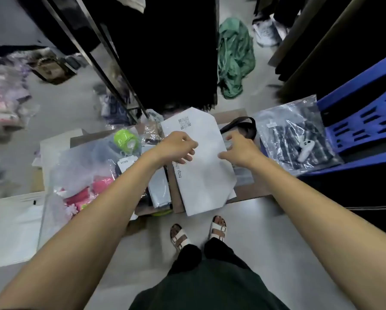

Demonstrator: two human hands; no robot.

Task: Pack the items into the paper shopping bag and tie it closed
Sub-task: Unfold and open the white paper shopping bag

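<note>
looks like bag prep: both hands [176, 147] [239, 148] over the flat white paper bag [201, 166], fingers loosely curled, pinching nothing, so next it needs opening up.

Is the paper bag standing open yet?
No, the white paper bag lies folded flat on the cardboard, with the left hand and right hand on it.

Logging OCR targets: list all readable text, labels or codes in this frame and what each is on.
"http //": partial print on the white bag, running sideways, partly under the left hand.
QR code: on the bag's top end, too small to scan.
"VOYO", uncertain: on a white tag.
Label on the clear packet: unreadable.
</note>
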